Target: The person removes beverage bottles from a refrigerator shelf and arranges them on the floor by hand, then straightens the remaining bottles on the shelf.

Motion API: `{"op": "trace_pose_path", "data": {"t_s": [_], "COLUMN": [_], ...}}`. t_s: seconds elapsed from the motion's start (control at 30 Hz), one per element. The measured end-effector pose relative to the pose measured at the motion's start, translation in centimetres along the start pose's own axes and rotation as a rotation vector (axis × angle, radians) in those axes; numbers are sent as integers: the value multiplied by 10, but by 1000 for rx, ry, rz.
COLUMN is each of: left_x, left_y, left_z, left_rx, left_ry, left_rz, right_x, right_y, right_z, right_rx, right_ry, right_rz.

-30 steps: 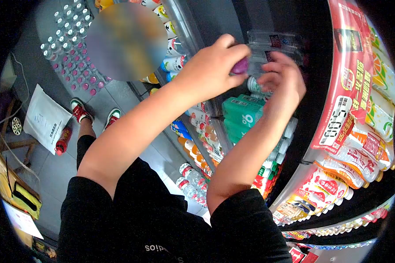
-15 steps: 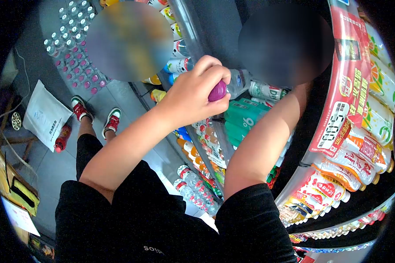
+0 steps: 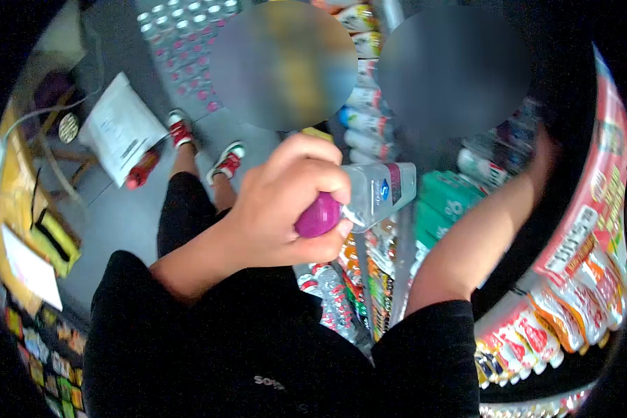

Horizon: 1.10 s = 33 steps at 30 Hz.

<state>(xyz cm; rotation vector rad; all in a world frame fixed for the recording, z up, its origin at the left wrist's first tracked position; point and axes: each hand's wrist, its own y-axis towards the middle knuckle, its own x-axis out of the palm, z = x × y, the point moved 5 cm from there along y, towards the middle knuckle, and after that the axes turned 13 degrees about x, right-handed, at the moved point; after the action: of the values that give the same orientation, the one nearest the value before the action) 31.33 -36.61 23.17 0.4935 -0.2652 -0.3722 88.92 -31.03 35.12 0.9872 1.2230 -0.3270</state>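
My left hand (image 3: 292, 202) is wrapped round the neck of a clear plastic bottle (image 3: 389, 189). The bottle's large purple cap (image 3: 318, 216) sticks out between the fingers, and its body points right. My right arm stretches into the dark shelf at the upper right. Only a dim, smeared part of my right hand (image 3: 547, 148) shows there, near some dark-labelled bottles, with its fingers not clear. Between the arms lie green packs (image 3: 444, 203) and a white-and-green bottle (image 3: 482, 167).
A price rail (image 3: 579, 237) curves along the right, with rows of bottles (image 3: 536, 334) below it. On the floor are purple-capped bottles (image 3: 188, 66), a white bag (image 3: 122, 129) and a red bottle (image 3: 143, 169). Round blurs cover parts of the upper view.
My left hand has brought the purple-capped bottle away from the shelf, down towards my body. My right hand has gone deeper into the shelf. The view has shifted left.
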Motion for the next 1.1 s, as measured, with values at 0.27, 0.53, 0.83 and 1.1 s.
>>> {"op": "trace_pose_path", "data": {"t_s": [0.27, 0.53, 0.83, 1.1], "left_x": [-28, -81, -119, -157], "left_y": [-67, -108, -137, -180], "left_z": [-31, -60, -95, -147], "left_rx": [-309, -441, -536, -673], "left_ry": [311, 567, 695, 876], "left_rz": [-162, -95, -17, -75], "right_x": [-68, -152, -184, -47], "right_y": [-148, -269, -322, -431], "right_z": [-95, -152, -165, -245], "right_rx": [244, -26, -32, -53], "right_ry": [363, 590, 983, 982], "right_rz": [18, 366, 140, -991]}}
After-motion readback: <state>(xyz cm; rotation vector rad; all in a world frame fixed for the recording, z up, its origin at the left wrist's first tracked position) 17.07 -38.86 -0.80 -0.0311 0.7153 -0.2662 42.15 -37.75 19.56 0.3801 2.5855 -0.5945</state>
